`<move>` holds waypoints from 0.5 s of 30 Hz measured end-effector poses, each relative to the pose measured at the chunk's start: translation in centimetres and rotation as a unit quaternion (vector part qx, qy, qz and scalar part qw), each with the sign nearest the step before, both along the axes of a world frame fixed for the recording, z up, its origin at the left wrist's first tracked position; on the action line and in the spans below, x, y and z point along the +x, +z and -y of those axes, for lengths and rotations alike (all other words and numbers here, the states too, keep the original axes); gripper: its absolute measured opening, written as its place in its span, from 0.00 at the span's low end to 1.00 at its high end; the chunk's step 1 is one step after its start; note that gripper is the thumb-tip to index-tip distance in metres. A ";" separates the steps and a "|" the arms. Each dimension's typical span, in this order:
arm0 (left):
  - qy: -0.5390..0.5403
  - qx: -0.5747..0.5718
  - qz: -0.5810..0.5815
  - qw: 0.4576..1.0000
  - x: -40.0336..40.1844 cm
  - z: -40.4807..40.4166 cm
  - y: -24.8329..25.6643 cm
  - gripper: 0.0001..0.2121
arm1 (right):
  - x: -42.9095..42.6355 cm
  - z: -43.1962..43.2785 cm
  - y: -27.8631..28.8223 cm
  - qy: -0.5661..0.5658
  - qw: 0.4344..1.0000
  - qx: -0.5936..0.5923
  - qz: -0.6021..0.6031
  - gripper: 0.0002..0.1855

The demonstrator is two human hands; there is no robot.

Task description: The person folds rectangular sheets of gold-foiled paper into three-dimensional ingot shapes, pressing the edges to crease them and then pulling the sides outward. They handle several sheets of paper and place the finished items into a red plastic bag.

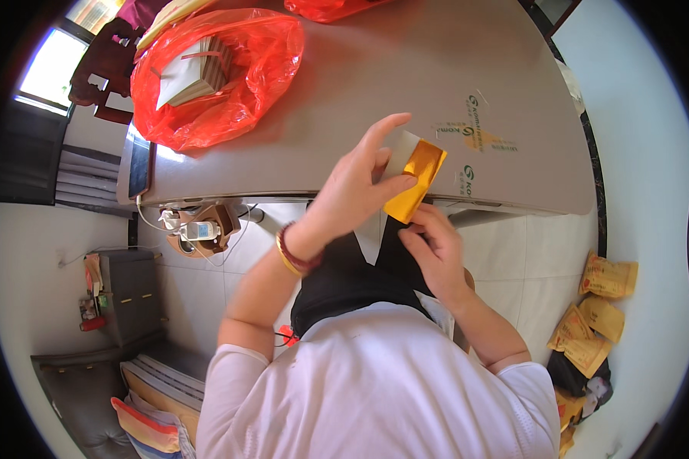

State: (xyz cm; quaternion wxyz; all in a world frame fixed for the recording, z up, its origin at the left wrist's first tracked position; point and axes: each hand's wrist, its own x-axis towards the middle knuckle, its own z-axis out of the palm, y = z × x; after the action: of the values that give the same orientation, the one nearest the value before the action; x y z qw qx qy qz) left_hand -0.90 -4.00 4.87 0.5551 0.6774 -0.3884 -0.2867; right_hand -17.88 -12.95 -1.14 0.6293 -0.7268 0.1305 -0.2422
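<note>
My left hand (353,183) holds a sheet of gold foil paper (418,166) with a pale, uncoated strip along one side. Its thumb lies on the gold face, the index finger points up and away, and other fingers are partly hidden behind the sheet. At the paper's lower corner is my right hand (436,246), fingers bent; whether they pinch the sheet cannot be seen clearly. The paper is above the near edge of a grey-brown table (356,97). Across the table to the left, an open red plastic bag (264,86) contains a banded stack of paper (186,74).
Another red bag (333,7) sits at the far edge. A phone or tablet (139,163) with a white cable lies at the table's left end. Below is a brown stand (227,221) with a white device. Yellow packages (588,333) line the right wall.
</note>
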 end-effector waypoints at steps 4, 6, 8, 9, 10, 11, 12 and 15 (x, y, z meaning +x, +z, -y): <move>-0.159 0.103 0.197 0.962 3.9 0.7 1.3 0.35 | -0.3 4.1 1.9 -0.064 0.883 -0.453 0.104 0.17; -0.260 0.074 0.312 0.911 5.4 1.7 1.0 0.34 | 1.0 5.1 2.6 -0.058 0.849 -0.515 0.104 0.18; -0.265 0.111 0.351 0.891 6.0 3.0 1.1 0.32 | 2.4 6.0 2.4 0.002 0.799 -0.598 0.054 0.20; -0.266 0.152 0.388 0.869 6.0 3.4 1.1 0.30 | 2.6 6.2 2.0 0.002 0.798 -0.600 0.056 0.20; -0.264 0.152 0.389 0.869 5.9 3.4 1.2 0.30 | 2.8 6.4 1.4 0.005 0.793 -0.608 0.034 0.20; -0.199 0.140 0.483 0.841 5.6 3.2 1.2 0.27 | 3.0 6.6 1.2 0.008 0.788 -0.615 0.012 0.20; -0.132 0.129 0.567 0.803 5.1 2.8 0.8 0.24 | 3.1 6.4 1.1 0.012 0.789 -0.615 0.012 0.20; -0.062 0.098 0.661 0.741 2.4 0.6 -0.9 0.20 | 2.8 5.4 0.6 -0.018 0.804 -0.595 -0.011 0.20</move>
State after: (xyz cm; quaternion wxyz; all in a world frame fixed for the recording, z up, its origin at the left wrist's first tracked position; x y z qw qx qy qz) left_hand 1.48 -4.63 3.93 0.0710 0.7221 -0.6686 0.1630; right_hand -15.07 -18.35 -0.54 0.0676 -0.9587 -0.0197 -0.2757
